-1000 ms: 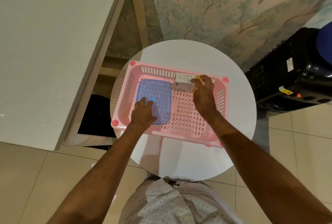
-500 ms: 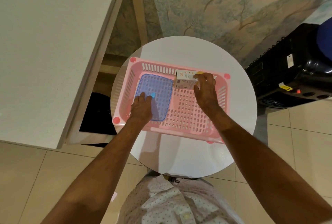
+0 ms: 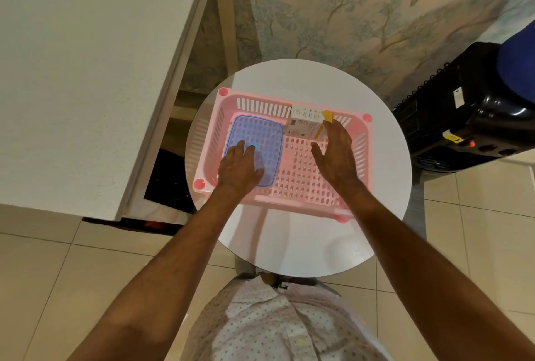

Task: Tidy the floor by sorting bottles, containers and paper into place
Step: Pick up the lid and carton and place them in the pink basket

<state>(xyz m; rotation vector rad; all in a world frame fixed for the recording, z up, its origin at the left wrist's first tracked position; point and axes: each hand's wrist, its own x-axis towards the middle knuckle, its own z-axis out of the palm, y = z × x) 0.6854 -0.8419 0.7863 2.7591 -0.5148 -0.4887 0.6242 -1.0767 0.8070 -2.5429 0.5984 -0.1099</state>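
A: Where is the blue container?

B: It lies flat in the left part of the pink basket. Its see-through blue lid faces up, and you can see the basket's holes through it.

A: Who is touching it?

B: The left hand rests on top of it, at the near end. The fingers lie flat and close together on the lid. They press down and do not wrap around anything.

A: What else is in the basket?

B: A small white box with a yellow end. It leans on the far wall of the basket, just right of the blue container.

A: And the other hand?

B: The right hand is over the right part of the basket. Its fingers are straight and spread a bit, and it holds nothing. The fingertips are just beside the yellow end of the box. I cannot tell if they touch it.

A: What is the basket on?

B: A round white table. There is a black machine to the right and a tiled floor below
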